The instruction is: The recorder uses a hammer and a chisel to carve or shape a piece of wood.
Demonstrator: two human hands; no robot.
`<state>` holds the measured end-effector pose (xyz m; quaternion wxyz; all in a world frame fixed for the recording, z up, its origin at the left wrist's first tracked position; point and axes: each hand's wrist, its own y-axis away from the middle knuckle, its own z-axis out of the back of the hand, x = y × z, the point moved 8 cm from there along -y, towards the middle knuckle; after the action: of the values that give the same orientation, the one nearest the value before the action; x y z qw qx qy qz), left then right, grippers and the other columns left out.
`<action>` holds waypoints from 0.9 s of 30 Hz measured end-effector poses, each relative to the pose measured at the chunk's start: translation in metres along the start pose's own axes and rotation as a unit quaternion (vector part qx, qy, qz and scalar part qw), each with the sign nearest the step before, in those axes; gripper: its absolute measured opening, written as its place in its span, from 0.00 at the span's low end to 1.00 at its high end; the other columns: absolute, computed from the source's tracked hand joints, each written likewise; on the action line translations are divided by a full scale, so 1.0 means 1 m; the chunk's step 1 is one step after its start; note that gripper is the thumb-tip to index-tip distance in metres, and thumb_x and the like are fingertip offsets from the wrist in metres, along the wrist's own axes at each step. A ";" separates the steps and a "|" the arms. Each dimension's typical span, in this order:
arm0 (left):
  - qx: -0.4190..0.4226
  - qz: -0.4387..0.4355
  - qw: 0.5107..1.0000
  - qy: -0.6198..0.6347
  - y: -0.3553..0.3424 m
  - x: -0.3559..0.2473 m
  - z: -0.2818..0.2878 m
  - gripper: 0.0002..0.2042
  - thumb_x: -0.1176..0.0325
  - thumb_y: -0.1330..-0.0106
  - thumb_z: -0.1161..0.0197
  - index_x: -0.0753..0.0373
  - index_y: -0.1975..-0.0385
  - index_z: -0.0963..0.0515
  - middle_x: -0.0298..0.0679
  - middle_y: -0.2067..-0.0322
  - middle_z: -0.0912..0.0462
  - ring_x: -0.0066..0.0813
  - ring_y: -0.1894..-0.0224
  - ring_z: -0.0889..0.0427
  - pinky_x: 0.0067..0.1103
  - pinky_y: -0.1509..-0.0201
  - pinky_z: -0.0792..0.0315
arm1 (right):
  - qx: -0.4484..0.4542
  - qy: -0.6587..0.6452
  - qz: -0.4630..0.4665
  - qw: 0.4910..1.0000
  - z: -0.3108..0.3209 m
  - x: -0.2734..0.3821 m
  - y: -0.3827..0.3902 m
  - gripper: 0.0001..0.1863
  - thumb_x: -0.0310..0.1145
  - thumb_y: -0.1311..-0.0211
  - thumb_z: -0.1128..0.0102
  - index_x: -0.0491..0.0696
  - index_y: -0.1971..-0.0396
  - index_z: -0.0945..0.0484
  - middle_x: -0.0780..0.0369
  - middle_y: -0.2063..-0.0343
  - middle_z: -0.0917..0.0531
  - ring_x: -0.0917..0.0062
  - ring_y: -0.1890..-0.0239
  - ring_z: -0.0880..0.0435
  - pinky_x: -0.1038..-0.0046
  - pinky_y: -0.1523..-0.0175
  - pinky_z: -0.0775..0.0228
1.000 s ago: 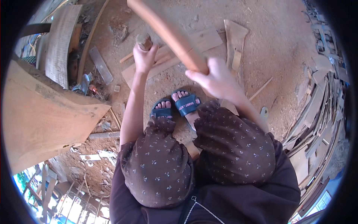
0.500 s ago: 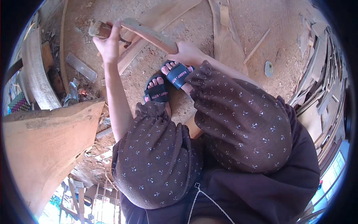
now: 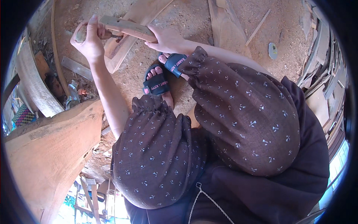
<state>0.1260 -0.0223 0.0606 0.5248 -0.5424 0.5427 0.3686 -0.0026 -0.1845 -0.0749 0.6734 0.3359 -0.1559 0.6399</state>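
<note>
My left hand [image 3: 91, 43], at the upper left, is closed round the thick wooden handle of a chisel-like tool [image 3: 107, 34]. Its short dark metal shank points right, and its tip is hard to make out. My right hand [image 3: 166, 39] grips the right end of a narrow wooden bar [image 3: 128, 27], fingers underneath and thumb on top. The bar's far end slants up to the left, close beside my left hand and above the shank. Whether tool and bar touch I cannot tell.
Planks [image 3: 225, 30] lie on the dusty ground ahead. A large wooden slab [image 3: 56, 138] with a rough edge stands at the lower left. Stacked boards [image 3: 328, 71] line the right side. My sandalled feet [image 3: 156, 83] are below the bar; a pale oval disc [image 3: 272, 50] lies farther right.
Both hands have shifted left and slightly up in view, carrying the tool and the wooden bar. The tool's handle is now more covered by my left hand.
</note>
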 end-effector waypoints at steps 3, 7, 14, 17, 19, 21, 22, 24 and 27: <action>0.016 -0.007 1.000 -0.020 0.002 -0.002 -0.003 0.10 0.78 0.39 0.39 0.69 0.82 0.25 0.34 0.87 0.29 0.18 0.85 0.32 0.18 0.80 0.39 | 0.018 0.005 -0.032 0.999 -0.005 -0.005 -0.002 0.32 0.50 0.44 0.40 0.47 0.44 0.35 0.51 0.69 0.17 0.54 0.67 0.17 0.54 0.61 0.26; -0.001 -0.019 0.996 -0.087 0.021 -0.009 -0.009 0.11 0.77 0.39 0.42 0.69 0.84 0.27 0.36 0.87 0.30 0.20 0.84 0.34 0.20 0.77 0.35 | 0.017 0.022 -0.066 0.997 -0.005 -0.007 -0.001 0.30 0.50 0.45 0.39 0.47 0.48 0.33 0.52 0.68 0.17 0.53 0.65 0.17 0.53 0.59 0.26; 0.102 -0.102 0.973 -0.179 0.061 -0.007 -0.014 0.09 0.73 0.40 0.38 0.64 0.82 0.24 0.33 0.85 0.24 0.19 0.83 0.28 0.19 0.79 0.34 | 0.042 0.008 -0.086 0.995 -0.005 0.000 -0.003 0.28 0.49 0.46 0.39 0.46 0.51 0.32 0.52 0.67 0.17 0.52 0.63 0.17 0.51 0.57 0.26; 0.142 -0.124 0.969 -0.156 0.085 -0.011 -0.039 0.08 0.76 0.46 0.36 0.62 0.85 0.26 0.32 0.83 0.23 0.22 0.82 0.27 0.20 0.76 0.35 | 0.035 -0.005 -0.077 0.996 -0.002 -0.003 -0.001 0.28 0.49 0.46 0.39 0.46 0.52 0.32 0.50 0.67 0.17 0.52 0.64 0.17 0.52 0.57 0.27; 0.207 -0.176 0.936 -0.223 0.112 -0.013 -0.060 0.06 0.77 0.51 0.36 0.61 0.84 0.26 0.34 0.84 0.25 0.28 0.80 0.26 0.24 0.71 0.33 | 0.032 -0.014 -0.069 0.997 0.000 0.001 -0.003 0.28 0.48 0.47 0.39 0.45 0.52 0.32 0.50 0.67 0.17 0.51 0.64 0.17 0.51 0.57 0.27; 0.282 -0.197 0.890 -0.300 0.150 0.005 -0.079 0.06 0.76 0.55 0.34 0.59 0.83 0.26 0.35 0.83 0.25 0.32 0.77 0.25 0.27 0.64 0.32 | 0.032 -0.023 -0.062 0.997 -0.002 0.003 -0.002 0.28 0.48 0.47 0.39 0.45 0.52 0.32 0.49 0.67 0.17 0.50 0.64 0.18 0.51 0.57 0.27; 0.308 -0.210 0.872 -0.318 0.163 0.016 -0.087 0.07 0.75 0.56 0.33 0.59 0.83 0.26 0.35 0.82 0.25 0.33 0.76 0.25 0.28 0.60 0.32 | 0.030 -0.026 -0.057 0.998 -0.002 -0.001 -0.003 0.27 0.47 0.47 0.39 0.45 0.53 0.32 0.49 0.67 0.17 0.50 0.64 0.18 0.51 0.57 0.27; 0.280 -0.211 0.881 -0.316 0.167 0.016 -0.083 0.07 0.76 0.56 0.34 0.59 0.84 0.27 0.34 0.82 0.25 0.33 0.74 0.24 0.28 0.58 0.33 | 0.027 -0.031 -0.047 0.998 -0.002 -0.002 -0.008 0.27 0.47 0.47 0.39 0.45 0.54 0.32 0.48 0.67 0.18 0.49 0.64 0.18 0.51 0.57 0.27; 0.197 -0.205 0.925 -0.253 0.147 -0.002 -0.067 0.06 0.78 0.55 0.35 0.59 0.83 0.26 0.33 0.81 0.24 0.31 0.74 0.23 0.29 0.58 0.31 | 0.016 -0.014 -0.058 0.998 -0.001 -0.007 -0.002 0.27 0.47 0.47 0.39 0.44 0.54 0.32 0.48 0.68 0.18 0.49 0.64 0.18 0.50 0.58 0.27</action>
<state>-0.0295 -0.0667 0.0497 0.8049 -0.4164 0.3303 0.2640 -0.0015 -0.1891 -0.0807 0.7013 0.3640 -0.1351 0.5979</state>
